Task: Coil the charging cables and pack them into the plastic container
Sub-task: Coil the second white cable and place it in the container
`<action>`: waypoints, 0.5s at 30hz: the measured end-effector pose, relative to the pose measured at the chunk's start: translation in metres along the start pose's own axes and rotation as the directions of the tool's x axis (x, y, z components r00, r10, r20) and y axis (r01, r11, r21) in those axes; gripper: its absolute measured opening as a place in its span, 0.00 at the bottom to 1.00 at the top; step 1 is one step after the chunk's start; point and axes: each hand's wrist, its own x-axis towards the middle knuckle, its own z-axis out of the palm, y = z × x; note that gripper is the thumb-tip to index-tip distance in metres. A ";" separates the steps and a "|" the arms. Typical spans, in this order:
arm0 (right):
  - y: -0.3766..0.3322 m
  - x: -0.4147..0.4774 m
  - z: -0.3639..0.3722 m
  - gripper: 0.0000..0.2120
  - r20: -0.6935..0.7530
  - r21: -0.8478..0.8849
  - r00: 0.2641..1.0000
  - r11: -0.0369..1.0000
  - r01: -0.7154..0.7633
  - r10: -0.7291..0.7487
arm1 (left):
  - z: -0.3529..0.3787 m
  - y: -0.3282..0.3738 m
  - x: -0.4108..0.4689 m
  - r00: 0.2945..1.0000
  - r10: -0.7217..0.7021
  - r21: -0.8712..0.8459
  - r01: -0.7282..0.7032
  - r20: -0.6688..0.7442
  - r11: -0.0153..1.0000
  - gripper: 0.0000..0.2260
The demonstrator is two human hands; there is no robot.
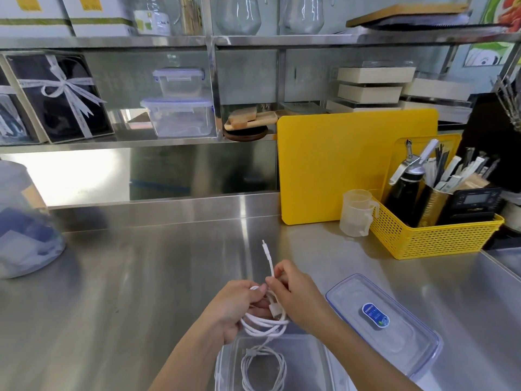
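Note:
My left hand [235, 309] grips a bundle of loops of a white charging cable [265, 324] above the steel counter. My right hand [293, 292] pinches the same cable near its free end, and the plug tip sticks up past my fingers. Directly below stands a clear plastic container [315, 362], open, at the bottom edge of the head view. A second white coiled cable [263, 368] lies inside it. The container's lid [394, 334], clear with blue trim and a blue label, lies flat on the counter to the right.
A yellow mesh basket [434, 241] with a black bottle and utensils stands at the right, a clear measuring cup [355, 213] beside it. A yellow cutting board [332, 165] leans on the back wall. A large clear jar [25, 221] sits at the left. Shelves behind hold boxes.

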 end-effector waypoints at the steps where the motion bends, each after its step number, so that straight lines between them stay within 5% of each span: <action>1: 0.001 0.001 -0.002 0.08 0.012 0.049 1.000 0.999 -0.005 0.004 | 0.001 0.000 0.000 1.000 -0.018 -0.022 0.018 0.002 1.000 0.10; 4: 0.003 0.003 -0.004 0.09 0.013 0.102 1.000 0.995 -0.014 0.013 | 0.002 -0.002 0.002 0.999 -0.022 -0.065 0.020 -0.028 0.998 0.04; 7: 0.006 0.002 -0.004 0.09 -0.008 0.169 0.999 0.985 -0.044 0.046 | 0.002 -0.002 0.004 1.000 -0.010 -0.089 0.012 0.023 0.996 0.12; 15: 0.006 0.004 -0.001 0.08 -0.094 0.211 0.990 0.974 -0.080 0.101 | 0.005 -0.004 0.011 0.998 -0.061 -0.206 0.062 0.014 0.977 0.14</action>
